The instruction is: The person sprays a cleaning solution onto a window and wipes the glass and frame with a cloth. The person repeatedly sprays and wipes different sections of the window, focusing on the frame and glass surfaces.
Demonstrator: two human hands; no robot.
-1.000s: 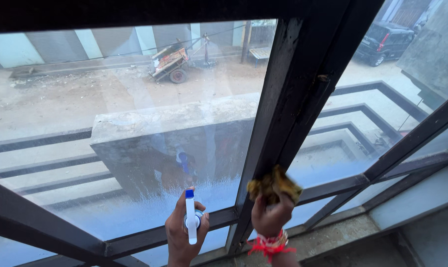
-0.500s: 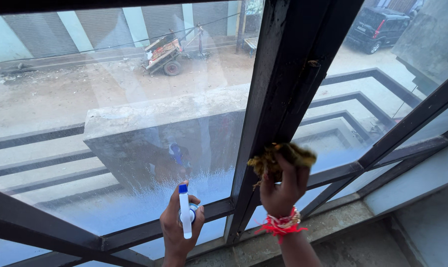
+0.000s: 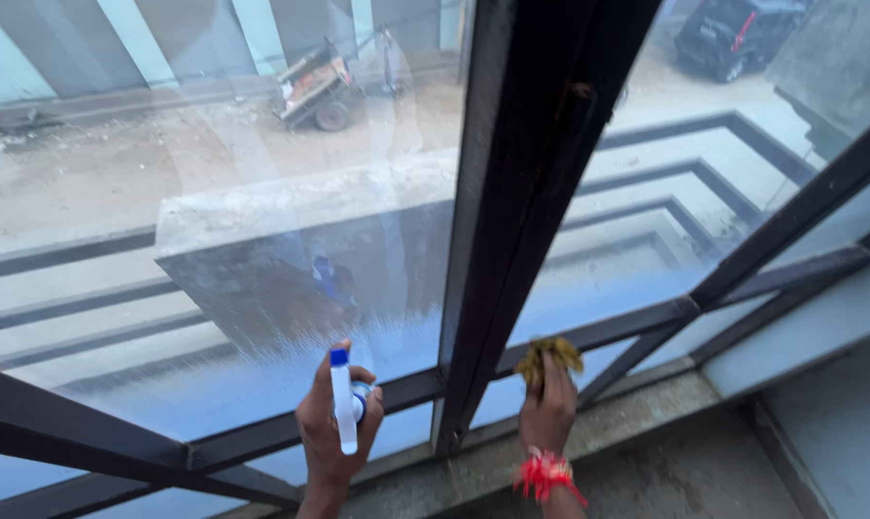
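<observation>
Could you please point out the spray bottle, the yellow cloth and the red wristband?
spray bottle [image 3: 343,404], head view, white nozzle stem.
yellow cloth [image 3: 548,354], head view, bunched middle.
red wristband [image 3: 544,472], head view, threads at wrist.

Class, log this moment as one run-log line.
left hand: holds spray bottle | right hand: presses yellow cloth on window frame | glass: misted
</observation>
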